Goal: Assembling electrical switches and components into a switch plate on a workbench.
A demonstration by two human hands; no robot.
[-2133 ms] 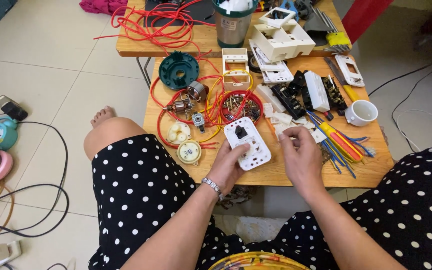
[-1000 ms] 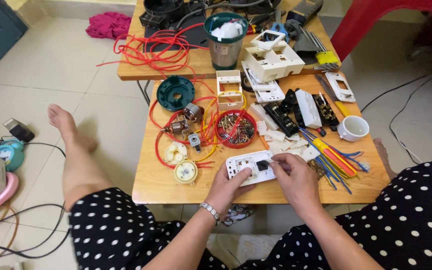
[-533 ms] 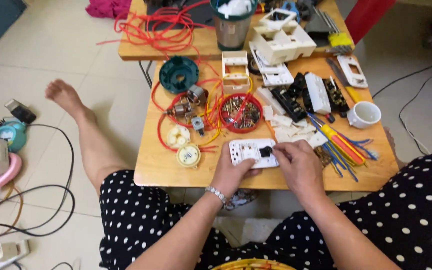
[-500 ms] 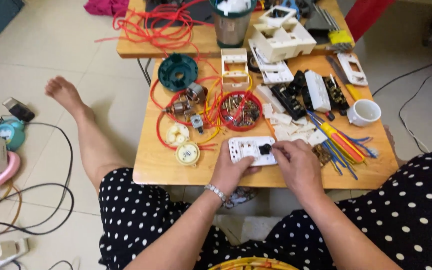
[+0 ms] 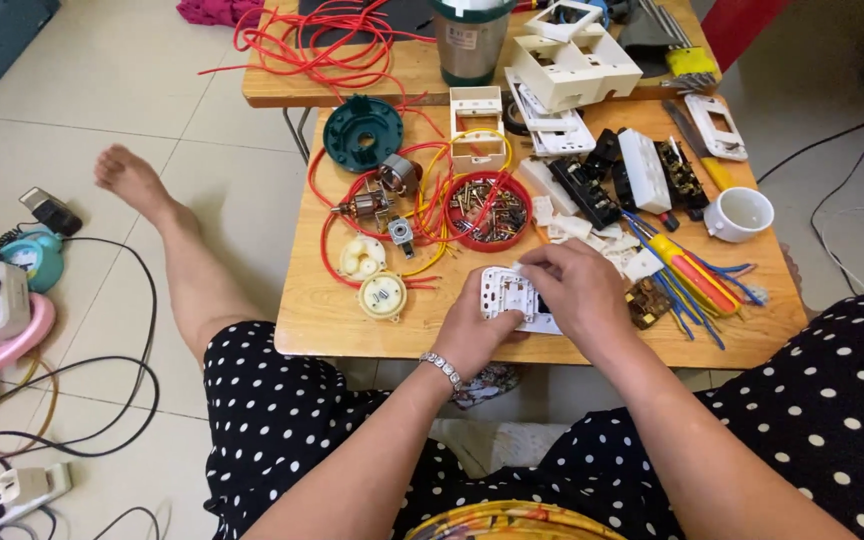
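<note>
The right hand (image 5: pixel 580 292) hides half the white socket plate (image 5: pixel 508 294) (its right side).

Soft, even daylight fills the sharp, wide-angle view, casting faint shadows under the wooden table (image 5: pixel 352 320), mild glare on pale floor tiles (image 5: pixel 112 70) and slight bending at the edges.

Single head-worn view, looking steeply down and forward from above the seated person's lap onto a low wooden table (image 5: pixel 332 320), at arm's length from the left hand (image 5: pixel 472 335) and right hand (image 5: pixel 577 290), with tiled floor (image 5: pixel 132 90) beyond the grip's left.
</note>
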